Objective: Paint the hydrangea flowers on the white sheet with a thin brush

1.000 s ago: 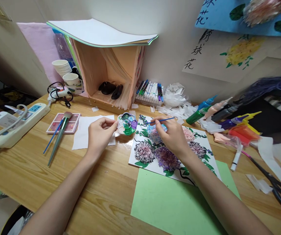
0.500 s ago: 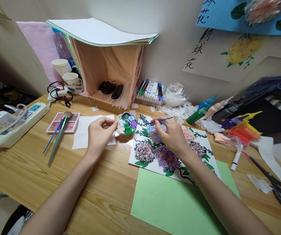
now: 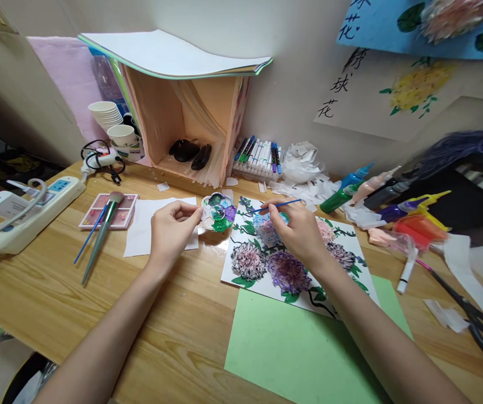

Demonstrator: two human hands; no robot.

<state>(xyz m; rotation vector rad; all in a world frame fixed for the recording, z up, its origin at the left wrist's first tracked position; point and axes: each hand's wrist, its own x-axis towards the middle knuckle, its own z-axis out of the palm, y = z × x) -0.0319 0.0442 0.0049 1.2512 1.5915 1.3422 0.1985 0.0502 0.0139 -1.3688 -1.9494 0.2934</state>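
My left hand (image 3: 174, 230) pinches the left rim of a small round paint palette (image 3: 218, 212) with green, purple and blue paint in its wells. Between the fingers of my right hand (image 3: 298, 227) is a thin blue paintbrush (image 3: 281, 204), its tip pointing left over the upper left part of a white sheet with flowers (image 3: 233, 264). Raised purple, pink, blue and black-edged blooms with green leaves cover that sheet. My right hand hides part of the blooms. Beneath the sheet lies a light green paper (image 3: 283, 348).
Brushes (image 3: 98, 247) rest on a pink case at the left, near a power strip (image 3: 35, 213). An open box (image 3: 186, 112), markers (image 3: 260, 157) and crumpled tissue stand behind. Paint bottles (image 3: 342, 196) and black scissors (image 3: 477, 320) are on the right.
My right hand has shifted slightly to the right with the paintbrush. The left hand and the palette have stayed in place.
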